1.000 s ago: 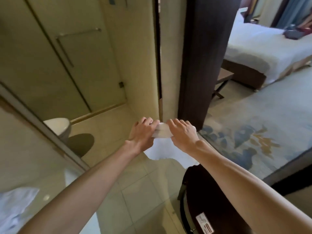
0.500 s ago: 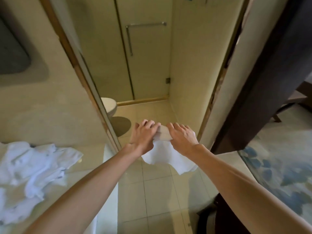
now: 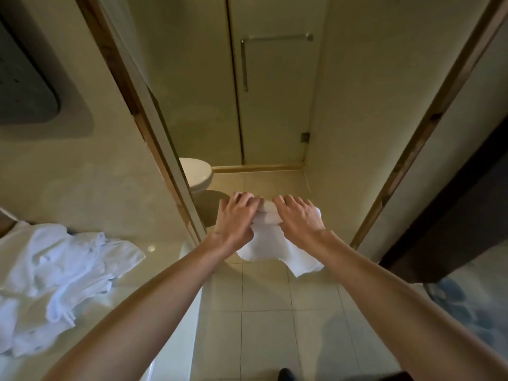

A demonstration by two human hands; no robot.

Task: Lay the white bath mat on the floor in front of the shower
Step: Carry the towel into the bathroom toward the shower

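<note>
You are gripping the white bath mat [image 3: 270, 243] at centre frame, left hand [image 3: 237, 219] and right hand [image 3: 298, 219] closed on its bunched, apparently folded edge. It is hanging above the floor [image 3: 264, 312]; unfolding and laying before the shower door [image 3: 272, 105], upper centre, are remaining.

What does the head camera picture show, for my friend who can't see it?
Two bare hands, left hand and right hand, hold a bunched white bath mat in the air above a tiled floor. Ahead is a glass shower door, with a toilet to its left. Crumpled white towels lie at the left.
</note>
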